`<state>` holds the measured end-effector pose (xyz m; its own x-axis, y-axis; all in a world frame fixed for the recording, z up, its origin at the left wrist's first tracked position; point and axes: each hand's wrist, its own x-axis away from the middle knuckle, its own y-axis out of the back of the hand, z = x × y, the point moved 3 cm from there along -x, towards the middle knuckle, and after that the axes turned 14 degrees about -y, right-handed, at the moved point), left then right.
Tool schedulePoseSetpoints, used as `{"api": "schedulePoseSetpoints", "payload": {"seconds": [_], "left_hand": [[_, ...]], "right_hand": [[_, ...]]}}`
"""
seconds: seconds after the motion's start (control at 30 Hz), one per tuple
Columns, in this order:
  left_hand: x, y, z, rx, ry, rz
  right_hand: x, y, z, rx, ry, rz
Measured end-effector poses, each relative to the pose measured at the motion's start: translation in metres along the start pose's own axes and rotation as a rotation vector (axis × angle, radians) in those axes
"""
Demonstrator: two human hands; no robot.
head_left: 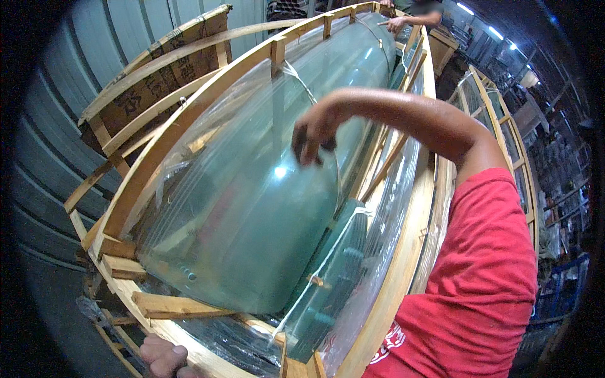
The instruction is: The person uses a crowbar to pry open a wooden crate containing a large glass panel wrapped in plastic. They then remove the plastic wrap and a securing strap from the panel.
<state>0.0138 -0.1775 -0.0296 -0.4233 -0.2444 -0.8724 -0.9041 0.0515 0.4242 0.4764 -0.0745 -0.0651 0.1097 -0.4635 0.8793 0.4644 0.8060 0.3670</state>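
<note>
A large curved sheet of greenish glass (252, 239) lies in a long wooden crate (142, 167). My right hand (314, 133) reaches in from the right above the glass, wrist bent, fingers drooping loosely with nothing visible in them. Whether its fingertips touch the glass is unclear. A white cord (299, 80) runs across the glass close to that hand. At the lower left, my left hand (165, 358) is closed on the wooden rail at the crate's near end, partly cut off by the picture's edge. Clear plastic film (236, 120) lines the crate.
Another person's hand (397, 24) is at the crate's far end. More green glass (328, 283) stands along the right side, tied with white cord. Wooden braces (183, 306) cross the near end. A curved wooden frame with cardboard (167, 79) leans by the corrugated wall (57, 126).
</note>
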Motion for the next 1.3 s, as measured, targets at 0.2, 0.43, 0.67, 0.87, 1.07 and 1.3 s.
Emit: {"api": "schedulePoseSetpoints", "payload": {"seconds": [0.2,0.43,0.67,0.87,1.07,1.3], "left_hand": [[-0.005,-0.008,-0.010,-0.057,0.034,-0.161],[-0.008,-0.008,-0.008,-0.020,0.026,-0.164],[-0.009,-0.009,-0.009,0.001,0.009,-0.183],[-0.008,-0.010,-0.009,-0.006,0.025,-0.227],[-0.007,-0.013,-0.011,-0.018,0.014,-0.266],[-0.007,-0.015,-0.014,-0.003,0.057,-0.290]], "right_hand": [[-0.016,-0.134,0.057,0.375,0.058,0.582],[-0.017,-0.165,0.060,0.457,0.137,0.683],[-0.037,-0.182,0.064,0.631,0.430,0.583],[-0.049,-0.044,0.039,0.403,0.049,-0.101],[0.010,0.079,-0.041,0.525,-0.344,-0.778],[0.031,0.091,-0.083,0.083,-0.509,-0.819]]}}
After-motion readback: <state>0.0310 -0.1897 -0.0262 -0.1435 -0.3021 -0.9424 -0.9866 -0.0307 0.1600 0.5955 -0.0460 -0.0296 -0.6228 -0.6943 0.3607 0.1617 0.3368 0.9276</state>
